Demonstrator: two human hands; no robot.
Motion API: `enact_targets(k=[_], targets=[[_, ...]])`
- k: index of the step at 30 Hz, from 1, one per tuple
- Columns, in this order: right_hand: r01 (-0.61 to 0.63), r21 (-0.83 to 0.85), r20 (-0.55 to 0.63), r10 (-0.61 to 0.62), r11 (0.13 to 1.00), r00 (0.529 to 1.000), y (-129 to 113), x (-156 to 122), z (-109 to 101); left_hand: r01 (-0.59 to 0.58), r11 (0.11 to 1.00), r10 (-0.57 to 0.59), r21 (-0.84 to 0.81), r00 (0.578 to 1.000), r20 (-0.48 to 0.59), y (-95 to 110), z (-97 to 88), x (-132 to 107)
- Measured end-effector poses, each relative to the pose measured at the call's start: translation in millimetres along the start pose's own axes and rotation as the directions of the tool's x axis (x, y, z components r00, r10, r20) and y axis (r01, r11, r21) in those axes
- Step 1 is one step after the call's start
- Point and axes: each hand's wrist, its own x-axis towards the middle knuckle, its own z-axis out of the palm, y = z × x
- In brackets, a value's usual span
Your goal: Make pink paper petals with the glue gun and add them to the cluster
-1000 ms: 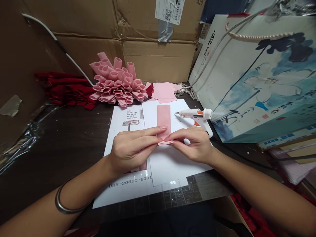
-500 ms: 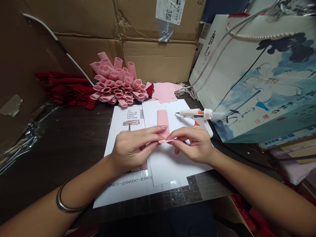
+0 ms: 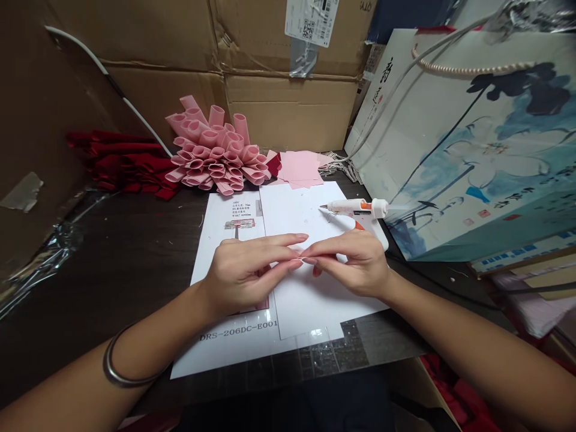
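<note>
Over the white paper sheet, the fingertips of my left hand and my right hand meet and pinch a small pink sheet. Only a thin pale edge of it shows; my fingers hide the rest. Just beyond my right hand lies a white hot glue gun, its nozzle pointing left and its orange trigger showing. A printed instruction page is partly under the white paper and my left hand.
Behind my hands stand a heap of pink rolled tubes and a stack of flat pink sheets. Dark red pieces lie at the back left. A patterned paper bag and cardboard boxes border the dark table.
The long flap of the pink sheet that lay stretched out beyond my fingers is out of sight. My fingertips have come closer together around what is left showing.
</note>
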Motion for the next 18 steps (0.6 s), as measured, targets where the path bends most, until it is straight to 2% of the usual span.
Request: enact_targets(k=[4,8,12,18], targets=[[-0.008,-0.001,-0.032,0.008,1.000,0.999,-3.0,-0.3,1.5,-0.004,1.000,0.004,-0.010,1.000,0.014,-0.9,-1.3,2.9],[-0.064,0.011,-0.058,0.065,0.998,0.996,-6.8,-0.7,2.6,0.026,0.997,-0.031,0.076,0.998,0.057,-3.1,0.1,3.8],[-0.029,0.011,0.008,0.029,1.000,1.000,-4.1,-0.9,2.2,-0.024,0.995,0.014,0.092,0.994,0.105,-6.0,3.6,-0.5],[0.067,0.013,0.089,-0.068,0.998,0.994,0.6,0.1,1.7,-0.021,0.999,0.014,0.045,0.988,0.155,-9.6,5.3,-4.0]])
